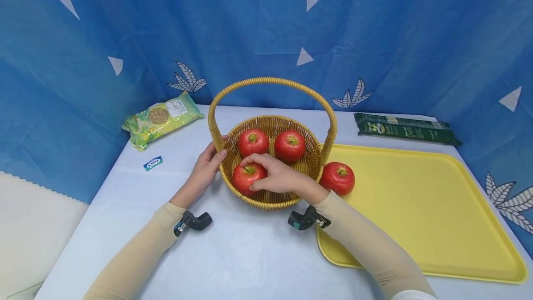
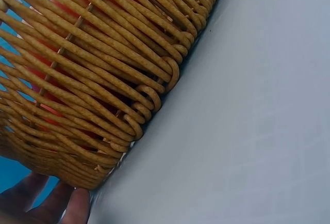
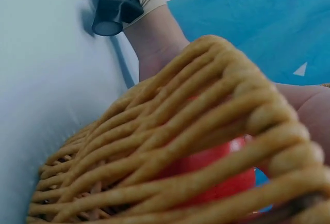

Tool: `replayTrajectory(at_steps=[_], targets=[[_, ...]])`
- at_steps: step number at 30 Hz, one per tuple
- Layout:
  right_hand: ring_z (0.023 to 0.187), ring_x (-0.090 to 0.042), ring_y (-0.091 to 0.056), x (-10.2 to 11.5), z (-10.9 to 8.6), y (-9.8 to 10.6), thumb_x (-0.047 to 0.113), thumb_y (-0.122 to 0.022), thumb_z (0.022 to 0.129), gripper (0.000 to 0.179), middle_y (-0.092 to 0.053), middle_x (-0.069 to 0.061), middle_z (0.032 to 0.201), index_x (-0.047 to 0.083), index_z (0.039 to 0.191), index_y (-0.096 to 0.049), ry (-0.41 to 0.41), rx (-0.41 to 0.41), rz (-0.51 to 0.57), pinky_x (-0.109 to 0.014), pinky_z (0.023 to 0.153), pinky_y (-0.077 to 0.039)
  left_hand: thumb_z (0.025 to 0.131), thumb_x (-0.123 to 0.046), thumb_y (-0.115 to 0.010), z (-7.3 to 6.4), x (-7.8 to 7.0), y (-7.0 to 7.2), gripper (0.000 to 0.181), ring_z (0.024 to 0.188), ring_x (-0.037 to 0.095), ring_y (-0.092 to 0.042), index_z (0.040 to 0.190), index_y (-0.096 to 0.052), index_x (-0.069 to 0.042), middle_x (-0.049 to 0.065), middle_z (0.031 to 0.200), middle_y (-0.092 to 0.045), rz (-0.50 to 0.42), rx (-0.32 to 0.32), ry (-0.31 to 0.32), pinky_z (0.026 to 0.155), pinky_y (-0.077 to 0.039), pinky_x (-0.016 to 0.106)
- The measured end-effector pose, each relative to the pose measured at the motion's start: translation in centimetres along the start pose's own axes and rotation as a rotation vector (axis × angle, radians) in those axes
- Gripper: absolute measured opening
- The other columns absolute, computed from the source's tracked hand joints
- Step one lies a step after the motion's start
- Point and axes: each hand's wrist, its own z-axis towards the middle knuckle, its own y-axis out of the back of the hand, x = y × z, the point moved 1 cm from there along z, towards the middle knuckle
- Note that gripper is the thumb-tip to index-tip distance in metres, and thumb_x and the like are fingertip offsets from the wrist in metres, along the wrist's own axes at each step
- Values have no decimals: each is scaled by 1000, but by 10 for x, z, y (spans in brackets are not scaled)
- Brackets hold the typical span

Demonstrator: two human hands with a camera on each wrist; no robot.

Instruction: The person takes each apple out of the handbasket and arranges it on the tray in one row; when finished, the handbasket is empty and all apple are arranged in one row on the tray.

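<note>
A round wicker basket with a tall arched handle stands on the white table, red apples inside it. My right hand reaches over the basket's right side and grips the front left apple, thumb on its near side and fingers over its top. Behind it sit a back left apple and a back right apple. My left hand holds the basket's left side by the handle's foot. In the left wrist view its fingertips meet the woven wall.
Right of the basket another apple sits at the edge of a yellow tray. A dark green packet lies behind the tray. At the left are a green-yellow bag and a small blue-green packet. Blue cloth hangs behind.
</note>
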Motion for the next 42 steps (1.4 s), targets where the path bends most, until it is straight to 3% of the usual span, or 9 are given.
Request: replayTrajectory(at_steps=[4, 12, 30, 42], targets=[[126, -23, -54, 0, -1, 1, 20, -75, 87, 49, -57, -5, 137, 26, 132, -58, -18, 14, 22, -45, 104, -53, 109, -26, -45, 0, 1, 0, 50, 143, 38, -46, 157, -36, -15, 19, 161, -39, -3, 1, -7, 99, -52, 33], [123, -23, -56, 0, 0, 4, 23, -79, 85, 50, -59, -5, 133, 26, 129, -56, -46, 50, 53, -43, 102, -54, 109, -29, -47, 0, 1, 0, 51, 146, 34, -43, 157, -37, -17, 15, 162, -39, -16, 6, 11, 110, -45, 52], [116, -23, -60, 0, -1, 3, 23, -83, 82, 51, -60, -7, 129, 22, 126, -57, -47, 69, 57, -39, 100, -55, 109, -30, -47, 1, 2, 0, 51, 145, 34, -44, 157, -36, -18, 15, 162, -39, -18, 6, 16, 111, -45, 52], [116, -24, -58, 1, -2, 5, 21, -86, 80, 49, -61, -6, 128, 24, 121, -59, -77, 27, 48, -40, 97, -57, 109, -31, -46, 1, 3, 1, 51, 143, 36, -46, 158, -36, -20, 17, 162, -39, -8, 3, 6, 104, -51, 40]])
